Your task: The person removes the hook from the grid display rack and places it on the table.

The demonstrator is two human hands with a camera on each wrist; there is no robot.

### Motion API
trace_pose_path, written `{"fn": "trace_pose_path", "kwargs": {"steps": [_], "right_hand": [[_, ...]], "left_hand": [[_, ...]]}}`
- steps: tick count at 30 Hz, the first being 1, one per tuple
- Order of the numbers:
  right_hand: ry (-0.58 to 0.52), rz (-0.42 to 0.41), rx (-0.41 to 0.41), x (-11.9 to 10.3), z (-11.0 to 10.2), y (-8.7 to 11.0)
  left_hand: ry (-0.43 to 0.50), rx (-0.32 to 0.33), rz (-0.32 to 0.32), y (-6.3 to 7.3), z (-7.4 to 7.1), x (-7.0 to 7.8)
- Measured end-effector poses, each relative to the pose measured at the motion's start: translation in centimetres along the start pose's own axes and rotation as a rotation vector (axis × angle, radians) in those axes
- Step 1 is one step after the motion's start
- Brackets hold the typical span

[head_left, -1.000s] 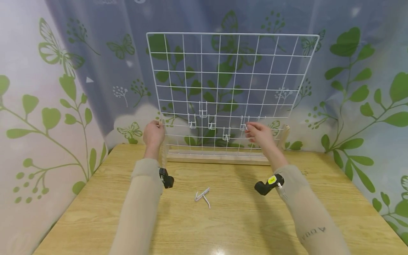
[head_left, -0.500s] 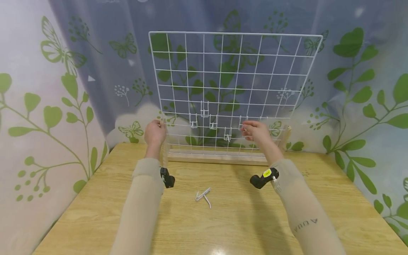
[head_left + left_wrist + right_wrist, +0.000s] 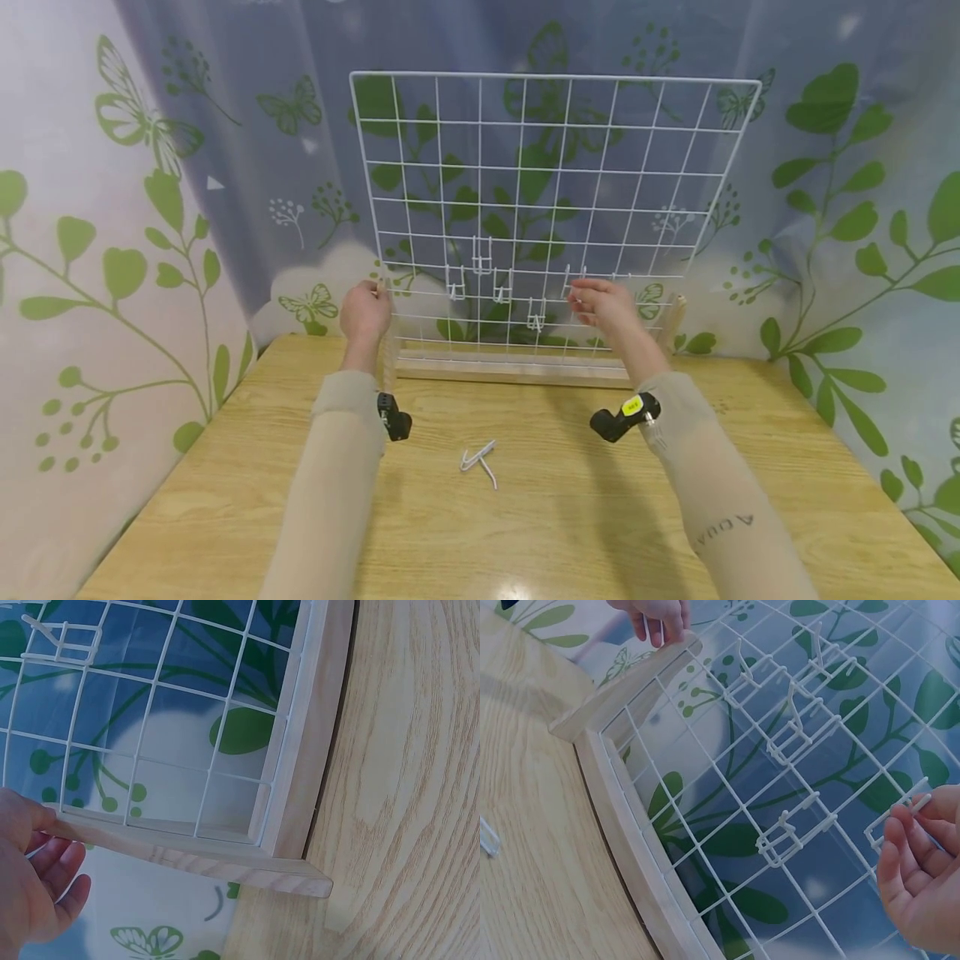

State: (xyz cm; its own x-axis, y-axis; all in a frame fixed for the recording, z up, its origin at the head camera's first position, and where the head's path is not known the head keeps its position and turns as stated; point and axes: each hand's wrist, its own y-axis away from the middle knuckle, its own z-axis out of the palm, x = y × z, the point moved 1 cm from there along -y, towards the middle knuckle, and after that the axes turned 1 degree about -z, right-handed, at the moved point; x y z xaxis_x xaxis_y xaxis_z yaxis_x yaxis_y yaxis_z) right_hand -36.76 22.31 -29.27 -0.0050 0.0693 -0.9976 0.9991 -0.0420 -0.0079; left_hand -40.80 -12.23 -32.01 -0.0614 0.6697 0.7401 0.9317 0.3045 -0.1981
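A white wire grid panel (image 3: pixel 555 77) stands upright in a wooden stand (image 3: pixel 510 371). At the grid's left side my left hand (image 3: pixel 365 315) holds the stand's wooden side piece (image 3: pixel 187 859), thumb over its edge and fingers beneath. My right hand (image 3: pixel 609 308) pinches a white wire hook (image 3: pixel 868 835) between thumb and fingers, right at the grid's lower right part. The fingers cover part of this hook. Several similar hooks hang on the grid to its left, among them one low hook (image 3: pixel 536 320) and one higher hook (image 3: pixel 482 260).
Another white hook (image 3: pixel 477 460) lies loose on the wooden table (image 3: pixel 540 500), in front of the stand. Behind the grid hangs a blue and white curtain (image 3: pixel 247 208) with green leaves. The stand's right side piece (image 3: pixel 672 323) rises beyond my right hand.
My right hand has shifted slightly left and up along the grid with the hook. The left hand keeps its hold on the side piece, and the loose hook stays put.
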Motion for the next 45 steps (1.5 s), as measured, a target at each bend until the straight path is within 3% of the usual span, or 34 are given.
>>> {"fn": "trace_pose_path", "kwargs": {"steps": [5, 13, 27, 45], "right_hand": [[0.000, -0.040, -0.001, -0.4, 0.1, 0.6], [0.089, -0.106, -0.026, -0.5, 0.0, 1.5], [0.112, -0.122, -0.083, 1.3, -0.2, 3.4], [0.178, -0.099, -0.240, 6.3, 0.2, 5.6]], "left_hand": [[-0.001, 0.002, 0.000, 0.0, 0.0, 0.0], [0.004, 0.000, 0.003, -0.1, 0.1, 0.0], [-0.021, 0.005, 0.013, 0.2, 0.0, 0.0], [-0.023, 0.007, 0.006, -0.4, 0.5, -0.3]]}}
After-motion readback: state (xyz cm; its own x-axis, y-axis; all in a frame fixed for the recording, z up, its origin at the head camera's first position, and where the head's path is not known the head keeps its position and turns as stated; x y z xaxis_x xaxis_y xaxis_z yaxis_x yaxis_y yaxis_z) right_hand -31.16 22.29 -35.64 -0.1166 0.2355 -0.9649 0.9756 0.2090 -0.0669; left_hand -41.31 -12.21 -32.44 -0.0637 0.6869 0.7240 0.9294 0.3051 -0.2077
